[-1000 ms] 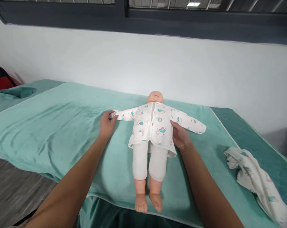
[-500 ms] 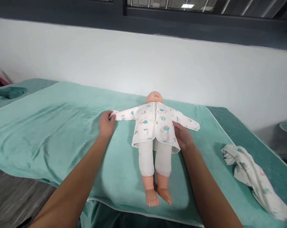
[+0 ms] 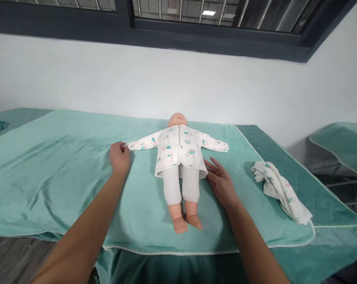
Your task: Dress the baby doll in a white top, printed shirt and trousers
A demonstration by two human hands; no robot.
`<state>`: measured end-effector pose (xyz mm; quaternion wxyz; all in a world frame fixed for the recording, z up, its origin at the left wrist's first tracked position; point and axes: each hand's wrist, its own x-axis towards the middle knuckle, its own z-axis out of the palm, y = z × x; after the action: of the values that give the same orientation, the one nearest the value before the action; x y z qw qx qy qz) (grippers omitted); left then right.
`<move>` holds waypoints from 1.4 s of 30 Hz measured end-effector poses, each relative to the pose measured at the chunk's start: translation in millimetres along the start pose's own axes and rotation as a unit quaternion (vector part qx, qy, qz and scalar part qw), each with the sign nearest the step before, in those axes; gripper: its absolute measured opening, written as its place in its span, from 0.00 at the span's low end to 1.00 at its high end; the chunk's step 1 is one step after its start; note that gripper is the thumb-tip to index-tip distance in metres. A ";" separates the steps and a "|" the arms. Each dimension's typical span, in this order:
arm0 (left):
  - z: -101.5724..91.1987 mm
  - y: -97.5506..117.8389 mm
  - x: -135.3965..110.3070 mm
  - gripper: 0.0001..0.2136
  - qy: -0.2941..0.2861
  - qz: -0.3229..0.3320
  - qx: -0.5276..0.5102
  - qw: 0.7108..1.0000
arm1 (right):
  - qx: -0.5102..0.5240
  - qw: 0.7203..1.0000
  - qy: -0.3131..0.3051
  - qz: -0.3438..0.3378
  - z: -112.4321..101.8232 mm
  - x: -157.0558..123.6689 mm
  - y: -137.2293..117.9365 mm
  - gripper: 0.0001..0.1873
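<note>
A baby doll [image 3: 177,119] lies on its back, head toward the wall, wearing a white printed jacket [image 3: 168,149] that is closed at the front. Its arms are spread in the sleeves, and its legs below the hem are white down to bare feet. At the end of the sleeve on the left, my left hand [image 3: 119,157] pinches the cuff. My right hand [image 3: 221,181] is beside the jacket's lower right hem, fingers apart and holding nothing; whether its fingertips touch the hem I cannot tell.
A green blanket [image 3: 78,157] covers the bed. To the right lies a crumpled white printed garment [image 3: 280,191]. Behind the bed stand a white wall [image 3: 107,79] and a dark window frame [image 3: 196,39]. Another green-covered surface [image 3: 344,142] is at far right.
My right hand has come away from the jacket's side, down toward the hem, its fingers opening. My left hand stays at the cuff. The view has shifted to the right.
</note>
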<state>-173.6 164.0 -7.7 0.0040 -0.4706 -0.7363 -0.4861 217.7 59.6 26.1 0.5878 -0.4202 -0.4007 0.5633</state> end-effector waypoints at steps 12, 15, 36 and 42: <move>-12.7 1.0 -15.8 0.14 -0.053 0.036 0.066 0.996 | -0.423 0.894 0.035 -0.141 -75.4 -93.6 -46.7 0.16; -16.1 1.6 -19.5 0.14 -0.059 0.043 0.070 0.995 | -0.572 0.771 0.153 -0.233 -121.9 -97.3 -70.6 0.22; -67.3 99.3 -160.2 0.14 -0.335 0.010 -0.310 0.890 | -0.197 0.979 0.004 0.042 2.5 -56.8 -110.4 0.15; -84.6 121.0 -152.8 0.10 -0.275 0.030 -0.260 0.925 | -0.187 0.980 -0.046 0.056 34.7 -55.1 -82.5 0.16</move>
<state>-42.4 8.0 52.3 -0.3069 -0.5924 -0.5417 -0.5114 209.4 5.0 115.6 0.4473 -0.5180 -0.5019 0.5290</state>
